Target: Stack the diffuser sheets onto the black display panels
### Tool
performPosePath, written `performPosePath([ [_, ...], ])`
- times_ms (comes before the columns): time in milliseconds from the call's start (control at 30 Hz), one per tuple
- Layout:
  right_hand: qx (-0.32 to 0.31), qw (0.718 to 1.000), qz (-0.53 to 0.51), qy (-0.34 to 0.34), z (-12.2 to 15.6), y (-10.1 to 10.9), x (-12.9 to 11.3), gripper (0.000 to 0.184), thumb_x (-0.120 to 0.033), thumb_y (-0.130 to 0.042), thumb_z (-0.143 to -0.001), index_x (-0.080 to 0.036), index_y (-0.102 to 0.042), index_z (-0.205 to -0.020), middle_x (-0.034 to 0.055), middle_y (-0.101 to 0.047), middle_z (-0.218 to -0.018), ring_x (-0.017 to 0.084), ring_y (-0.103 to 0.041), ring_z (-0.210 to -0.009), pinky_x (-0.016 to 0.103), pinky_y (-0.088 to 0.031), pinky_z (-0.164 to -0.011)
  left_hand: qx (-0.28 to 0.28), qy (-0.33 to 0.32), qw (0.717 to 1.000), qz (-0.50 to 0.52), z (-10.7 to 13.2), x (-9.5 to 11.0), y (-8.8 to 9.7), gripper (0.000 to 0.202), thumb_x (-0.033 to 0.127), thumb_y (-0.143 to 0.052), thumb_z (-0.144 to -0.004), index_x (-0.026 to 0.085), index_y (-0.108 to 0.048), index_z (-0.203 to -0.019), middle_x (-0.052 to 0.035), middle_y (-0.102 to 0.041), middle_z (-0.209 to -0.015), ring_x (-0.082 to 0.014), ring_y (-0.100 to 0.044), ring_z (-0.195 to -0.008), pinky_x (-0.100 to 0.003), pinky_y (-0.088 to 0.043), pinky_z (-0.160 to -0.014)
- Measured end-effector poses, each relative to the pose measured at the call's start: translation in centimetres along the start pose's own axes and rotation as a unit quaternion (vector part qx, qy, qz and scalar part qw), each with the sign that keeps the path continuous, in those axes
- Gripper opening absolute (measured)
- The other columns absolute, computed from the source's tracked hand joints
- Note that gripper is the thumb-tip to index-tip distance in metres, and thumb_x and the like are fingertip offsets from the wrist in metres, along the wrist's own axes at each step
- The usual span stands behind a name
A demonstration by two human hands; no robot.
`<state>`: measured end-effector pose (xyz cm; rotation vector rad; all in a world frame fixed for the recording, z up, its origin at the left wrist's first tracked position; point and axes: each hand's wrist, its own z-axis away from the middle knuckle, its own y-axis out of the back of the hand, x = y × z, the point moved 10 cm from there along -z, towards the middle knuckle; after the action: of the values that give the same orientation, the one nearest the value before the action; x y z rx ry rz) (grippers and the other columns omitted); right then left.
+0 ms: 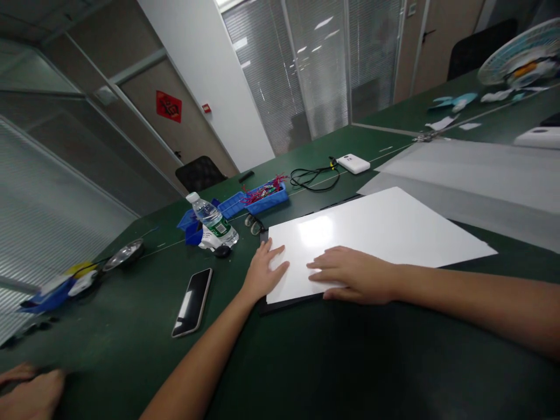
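A glossy white sheet (pixel 376 227) lies flat over a black board (pixel 289 304), whose dark edge shows along the near and left sides. My left hand (pixel 263 270) rests on the sheet's left edge with fingers spread. Flat on the sheet to its right, my right hand (pixel 350 274) has its fingers stretched out toward the left. Neither hand grips anything. The sheet's right part reaches past the board, and whether it is stiff or paper I cannot tell.
Left of the sheet are a phone (pixel 192 302), a water bottle (pixel 214 220) and a blue basket (pixel 266 198) of small red-stringed pieces. A white box (pixel 353 164) with a black cable sits behind. Translucent sheets (pixel 481 181) lie right. Another person's hand (pixel 32 394) shows lower left.
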<state>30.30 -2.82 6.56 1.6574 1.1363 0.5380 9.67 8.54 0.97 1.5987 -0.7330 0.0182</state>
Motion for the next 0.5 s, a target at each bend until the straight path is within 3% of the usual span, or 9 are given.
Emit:
performPosePath([
  [133,0.066,0.994,0.029,-0.08,2.9,5.3,7.6,0.04,-0.042,-0.054,-0.11,-0.022,-0.077,-0.135,0.0101,-0.073,-0.141,0.026,-0.064,-0.138,0.051,-0.044,-0.121,-0.025,-0.012,1.0,0.011,-0.1,-0.6,-0.2,0.059,0.041,-0.067,-0.103,0.02,-0.062,-0.158,-0.0182,-0.03,-0.18,-0.0394,-0.021,-0.169,-0.063,-0.022,-0.136],
  [233,0.088,0.976,0.077,-0.182,7.7,8.3,14.4,0.04,-0.04,-0.051,-0.109,-0.018,-0.08,-0.127,0.0116,-0.076,-0.135,0.028,-0.064,-0.135,0.054,-0.041,-0.122,-0.039,-0.036,0.998,0.018,-0.1,-0.9,-0.4,0.062,0.037,-0.064,-0.103,0.022,-0.056,-0.163,-0.017,-0.027,-0.181,-0.0384,-0.016,-0.17,-0.065,-0.019,-0.136],
  [300,0.079,0.961,0.068,-0.255,11.0,9.1,18.0,0.04,-0.036,-0.051,-0.109,-0.014,-0.082,-0.119,0.0126,-0.077,-0.132,0.026,-0.063,-0.136,0.048,-0.038,-0.123,-0.043,-0.035,0.998,0.02,-0.1,-1.4,-0.5,0.06,0.036,-0.062,-0.103,0.023,-0.059,-0.161,-0.0149,-0.028,-0.18,-0.0387,-0.015,-0.17,-0.068,-0.019,-0.135],
  [367,0.086,0.943,0.056,-0.316,13.7,9.8,20.1,0.044,-0.035,-0.046,-0.111,-0.011,-0.082,-0.116,0.0143,-0.077,-0.132,0.022,-0.066,-0.128,0.04,-0.044,-0.116,-0.041,-0.026,0.999,0.022,-0.1,-1.7,-0.7,0.058,0.035,-0.06,-0.102,0.023,-0.06,-0.16,-0.0131,-0.032,-0.179,-0.0388,-0.016,-0.169,-0.07,-0.019,-0.134],
  [500,0.104,0.902,0.035,-0.417,16.6,10.3,22.0,0.05,-0.04,-0.044,-0.113,-0.008,-0.079,-0.129,0.0152,-0.075,-0.135,0.019,-0.068,-0.12,0.031,-0.045,-0.105,-0.021,-0.001,0.999,0.029,-0.1,-1.7,-0.3,0.056,0.034,-0.057,-0.102,0.022,-0.065,-0.156,-0.0116,-0.038,-0.177,-0.0377,-0.022,-0.168,-0.066,-0.023,-0.135],
])
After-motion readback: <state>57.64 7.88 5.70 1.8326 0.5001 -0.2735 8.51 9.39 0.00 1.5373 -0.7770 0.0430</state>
